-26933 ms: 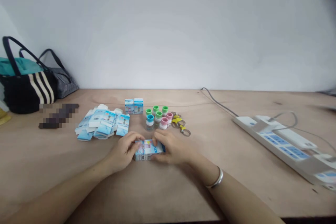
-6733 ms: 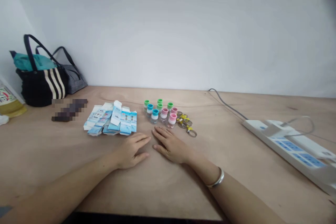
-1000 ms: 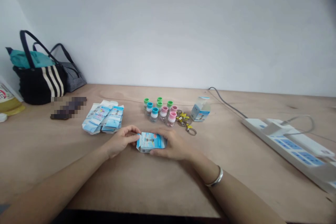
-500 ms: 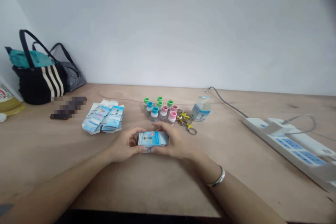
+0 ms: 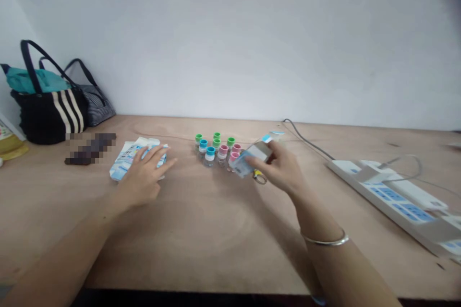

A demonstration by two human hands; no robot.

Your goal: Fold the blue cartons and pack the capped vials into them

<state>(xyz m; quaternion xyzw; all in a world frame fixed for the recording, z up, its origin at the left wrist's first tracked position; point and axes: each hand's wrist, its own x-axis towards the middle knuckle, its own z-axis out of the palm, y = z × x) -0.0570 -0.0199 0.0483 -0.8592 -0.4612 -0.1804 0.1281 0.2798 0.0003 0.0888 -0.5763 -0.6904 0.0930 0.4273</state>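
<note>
My right hand [image 5: 283, 165] grips a small blue-and-white cardboard box [image 5: 248, 159], holding it tilted above the table beside the pink-topped bottles. The box hides part of the key rings [image 5: 260, 177] below it. Over the pile of flattened blue-and-white boxes [image 5: 124, 156] on the left, my left hand [image 5: 146, 172] is spread with its fingers apart; whether it touches them I cannot tell. Small clear bottles [image 5: 210, 156] with green, blue and pink tops stand grouped between my hands. Behind my right hand, another box [image 5: 278, 134] is mostly hidden.
A white power strip [image 5: 382, 196] with plugs and a grey cable [image 5: 309, 139] lies at the right. Bags [image 5: 50, 112] stand in the back left corner, with a dark flat object [image 5: 91, 148] in front. A container of yellow liquid [image 5: 12, 146] sits at the left edge.
My hands have parted. The right one has lifted the box away to the right and tilted it, while the left has let go and moved over the flattened boxes.
</note>
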